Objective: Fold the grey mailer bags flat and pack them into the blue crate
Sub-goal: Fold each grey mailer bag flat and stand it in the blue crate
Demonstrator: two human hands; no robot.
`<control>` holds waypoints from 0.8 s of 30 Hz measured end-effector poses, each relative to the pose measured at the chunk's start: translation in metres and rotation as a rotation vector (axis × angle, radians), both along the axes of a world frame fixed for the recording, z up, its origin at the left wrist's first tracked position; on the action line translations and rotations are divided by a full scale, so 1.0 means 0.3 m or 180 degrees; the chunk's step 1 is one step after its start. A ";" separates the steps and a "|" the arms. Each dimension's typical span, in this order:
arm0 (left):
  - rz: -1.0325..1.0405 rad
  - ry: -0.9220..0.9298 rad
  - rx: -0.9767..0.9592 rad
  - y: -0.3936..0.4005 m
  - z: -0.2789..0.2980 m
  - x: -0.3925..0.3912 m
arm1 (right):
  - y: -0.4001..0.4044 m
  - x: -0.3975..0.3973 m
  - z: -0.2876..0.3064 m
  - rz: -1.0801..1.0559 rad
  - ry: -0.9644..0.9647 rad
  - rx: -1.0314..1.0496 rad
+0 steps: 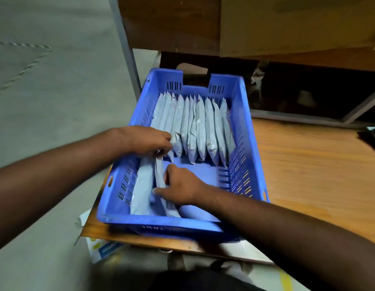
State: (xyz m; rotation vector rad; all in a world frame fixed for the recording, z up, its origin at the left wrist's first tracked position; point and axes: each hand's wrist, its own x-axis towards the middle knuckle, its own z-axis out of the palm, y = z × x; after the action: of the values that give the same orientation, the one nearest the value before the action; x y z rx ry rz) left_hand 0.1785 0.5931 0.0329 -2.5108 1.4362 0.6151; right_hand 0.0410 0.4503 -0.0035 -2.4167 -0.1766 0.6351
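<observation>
A blue crate sits on a wooden table. In its far half stands a row of several folded grey mailer bags on edge. Two more grey bags stand in the near left part: one leans against the left wall, the other stands upright beside it. My left hand pinches the far end of that second bag. My right hand grips the same bag near its middle, thumb against its side. The crate's near right floor is bare.
The wooden table extends right of the crate. A dark box with a handle hole stands behind the crate, under a shelf. A grey metal post rises at the left. Paper and a printed box lie on the grey floor.
</observation>
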 end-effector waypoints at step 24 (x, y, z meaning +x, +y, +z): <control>-0.0007 -0.0946 0.1039 0.021 0.026 -0.100 | 0.045 0.015 -0.055 -0.0489 0.2261 0.1049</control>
State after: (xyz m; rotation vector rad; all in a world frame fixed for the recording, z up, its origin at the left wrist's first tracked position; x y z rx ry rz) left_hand 0.1486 0.5993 0.0407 -2.2319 1.1308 0.4135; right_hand 0.0454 0.4638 -0.0199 -1.7490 0.1868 1.2328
